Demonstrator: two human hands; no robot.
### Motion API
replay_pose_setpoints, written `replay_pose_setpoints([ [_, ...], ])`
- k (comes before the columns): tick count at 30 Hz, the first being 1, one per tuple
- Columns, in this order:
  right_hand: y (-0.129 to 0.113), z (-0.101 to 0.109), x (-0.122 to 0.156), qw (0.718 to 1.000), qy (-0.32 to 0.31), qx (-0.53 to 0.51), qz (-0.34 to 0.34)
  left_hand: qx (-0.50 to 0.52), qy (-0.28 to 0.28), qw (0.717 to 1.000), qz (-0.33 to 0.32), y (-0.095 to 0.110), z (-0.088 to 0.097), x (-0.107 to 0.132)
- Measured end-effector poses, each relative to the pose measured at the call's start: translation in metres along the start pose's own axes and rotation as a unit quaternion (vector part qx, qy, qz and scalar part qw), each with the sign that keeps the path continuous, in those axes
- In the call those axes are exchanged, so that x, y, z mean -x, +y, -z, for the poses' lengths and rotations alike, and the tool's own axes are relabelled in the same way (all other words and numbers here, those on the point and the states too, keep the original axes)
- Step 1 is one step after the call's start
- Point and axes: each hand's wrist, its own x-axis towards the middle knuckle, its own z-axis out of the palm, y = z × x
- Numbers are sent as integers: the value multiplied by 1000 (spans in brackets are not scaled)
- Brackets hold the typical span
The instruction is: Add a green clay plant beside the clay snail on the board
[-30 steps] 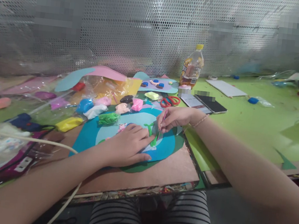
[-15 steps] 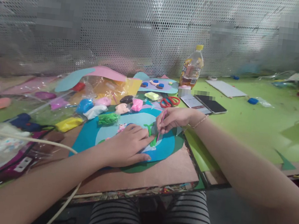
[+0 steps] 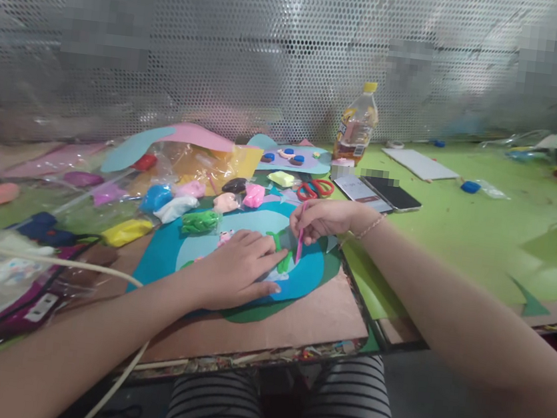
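My right hand pinches a thin pink modelling tool, its lower end beside a green clay piece. That clay, shaped like a stem with leaves, lies on a layered blue paper board. My left hand rests flat on the same board with fingers stretched out; its index fingertip touches or nearly touches the green clay. Part of a small pink clay figure shows behind the left hand, and the rest is hidden. A bag of green clay sits on the board's upper left.
Several bagged clay lumps, including yellow and blue, lie at left. Red scissors, a phone and a drink bottle stand or lie beyond the board. A white cable crosses the left side, near a purple power strip.
The pink tool has turned in my right hand: its broader side now shows, and its lower end sits slightly farther right. My left hand stays in place.
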Motion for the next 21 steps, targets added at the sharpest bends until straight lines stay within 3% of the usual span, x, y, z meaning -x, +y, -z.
replay_pose_setpoints([
  [11,-1,2,2,999,40,-5,16,-9,-1,1000,8,-1,-3,-2],
  [16,0,4,1,1000,26,1,-6,-47,-4,999,6,2,1,-4],
  [21,-2,1,3,997,78,9,-14,-96,4,995,19,6,3,-5],
])
